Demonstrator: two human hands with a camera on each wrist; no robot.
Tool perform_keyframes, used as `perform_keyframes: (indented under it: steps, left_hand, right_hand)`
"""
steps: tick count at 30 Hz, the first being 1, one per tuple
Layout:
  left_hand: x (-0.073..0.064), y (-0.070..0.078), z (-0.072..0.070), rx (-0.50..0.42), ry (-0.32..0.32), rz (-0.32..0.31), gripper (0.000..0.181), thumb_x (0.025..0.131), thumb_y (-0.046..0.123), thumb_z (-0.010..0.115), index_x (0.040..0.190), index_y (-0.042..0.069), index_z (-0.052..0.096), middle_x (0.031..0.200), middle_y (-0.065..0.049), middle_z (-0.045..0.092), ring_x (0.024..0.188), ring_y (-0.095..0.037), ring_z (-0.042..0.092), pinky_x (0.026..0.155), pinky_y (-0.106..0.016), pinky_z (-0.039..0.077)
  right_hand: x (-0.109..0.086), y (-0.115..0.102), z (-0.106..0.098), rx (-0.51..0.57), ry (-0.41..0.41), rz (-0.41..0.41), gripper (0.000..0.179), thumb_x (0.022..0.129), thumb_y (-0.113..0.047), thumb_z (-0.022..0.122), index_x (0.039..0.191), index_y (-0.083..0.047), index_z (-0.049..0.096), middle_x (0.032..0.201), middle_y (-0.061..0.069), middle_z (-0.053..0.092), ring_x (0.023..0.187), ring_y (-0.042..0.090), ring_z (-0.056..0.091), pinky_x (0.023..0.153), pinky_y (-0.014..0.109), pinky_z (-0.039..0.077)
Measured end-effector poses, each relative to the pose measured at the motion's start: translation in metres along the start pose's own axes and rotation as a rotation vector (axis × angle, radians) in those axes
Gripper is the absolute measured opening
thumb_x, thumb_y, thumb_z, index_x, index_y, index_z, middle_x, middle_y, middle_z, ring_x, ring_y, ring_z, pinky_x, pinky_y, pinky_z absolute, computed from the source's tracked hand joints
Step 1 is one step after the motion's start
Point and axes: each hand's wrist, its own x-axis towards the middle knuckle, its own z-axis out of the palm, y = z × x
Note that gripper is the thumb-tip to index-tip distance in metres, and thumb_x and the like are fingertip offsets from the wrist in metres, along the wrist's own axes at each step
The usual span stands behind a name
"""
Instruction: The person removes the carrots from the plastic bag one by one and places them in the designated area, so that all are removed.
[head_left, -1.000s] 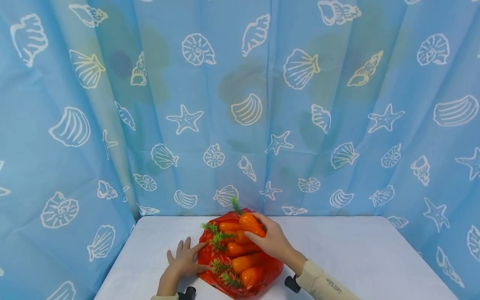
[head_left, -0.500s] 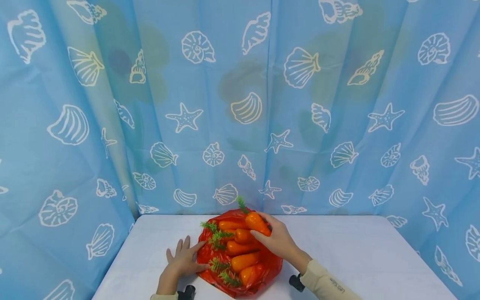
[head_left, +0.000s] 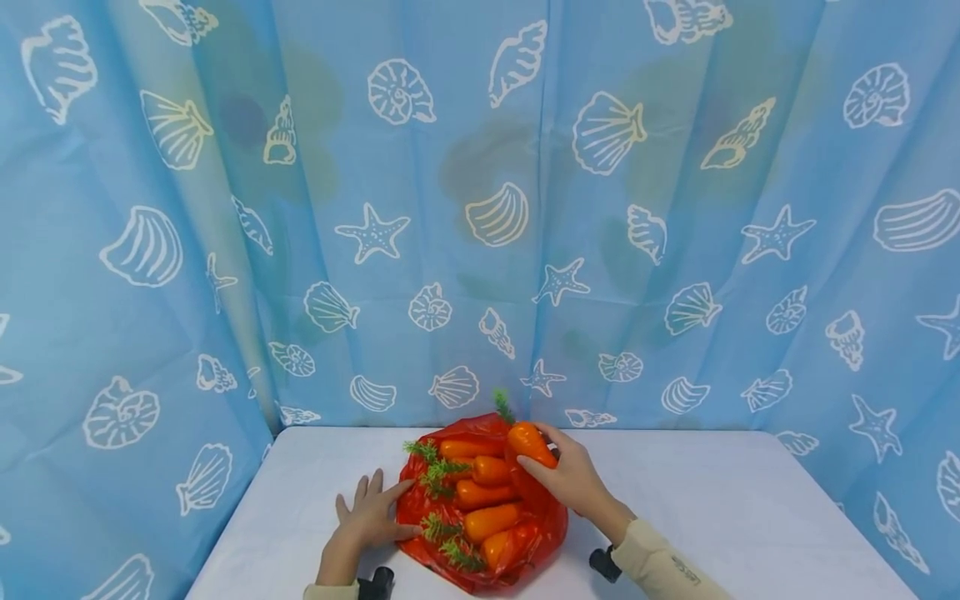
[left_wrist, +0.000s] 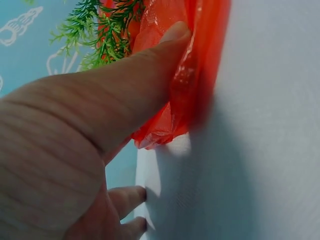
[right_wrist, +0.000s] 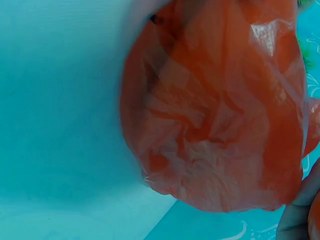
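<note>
A red plastic bag (head_left: 551, 533) lies spread on the table, with several orange carrots (head_left: 489, 522) with green leafy tops resting in it. My right hand (head_left: 576, 477) grips another carrot (head_left: 528, 441) over the bag's far right side, its green top pointing away from me. At the bag's left edge is my left hand (head_left: 366, 521), fingers spread, thumb and index finger touching the plastic. In the left wrist view the thumb (left_wrist: 150, 65) presses on the red plastic. The right wrist view shows mostly the bag's side (right_wrist: 215, 125); the held carrot (right_wrist: 315, 220) is largely cut off there.
The white table (head_left: 697, 517) extends to both sides of the bag. A blue curtain (head_left: 450, 267) with white shell and starfish prints hangs behind and on both sides. A small black device (head_left: 604, 564) sits at the right wrist and another (head_left: 378, 582) at the left.
My right hand has moved to the right with the carrot, away from the other carrots in the bag. The left hand stays at the bag's left edge.
</note>
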Motion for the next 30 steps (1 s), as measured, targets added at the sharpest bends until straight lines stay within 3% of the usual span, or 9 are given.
perform_keyframes:
  steps: [14, 22, 30]
  left_hand:
    - [0.000, 0.005, 0.000, -0.007, 0.023, 0.023, 0.085, 0.054, 0.054, 0.080, 0.129, 0.024, 0.053, 0.147, -0.026, 0.025, 0.135, -0.050, 0.009, 0.099, -0.075, -0.006]
    - [-0.005, 0.003, 0.001, -0.010, 0.014, 0.007, 0.083, 0.055, 0.051, 0.081, 0.128, 0.023, 0.054, 0.146, -0.025, 0.028, 0.135, -0.050, 0.010, 0.098, -0.075, -0.007]
    - [-0.003, 0.004, -0.001, -0.017, 0.034, 0.005, 0.084, 0.053, 0.050, 0.082, 0.129, 0.024, 0.054, 0.147, -0.024, 0.029, 0.135, -0.050, 0.010, 0.099, -0.075, -0.006]
  right_hand:
    - [0.007, 0.008, -0.019, -0.044, 0.051, 0.020, 0.057, 0.079, -0.043, 0.068, 0.129, -0.025, 0.047, 0.106, 0.002, 0.059, 0.074, 0.013, 0.059, 0.063, 0.020, 0.054]
    - [0.007, 0.022, -0.023, -0.040, 0.055, 0.118, 0.060, 0.079, -0.042, 0.069, 0.131, -0.026, 0.044, 0.108, 0.004, 0.056, 0.071, 0.016, 0.059, 0.054, 0.022, 0.054]
    - [0.009, 0.040, -0.026, -0.049, 0.065, 0.180, 0.061, 0.080, -0.044, 0.068, 0.132, -0.026, 0.042, 0.108, 0.006, 0.055, 0.068, 0.017, 0.059, 0.055, 0.023, 0.053]
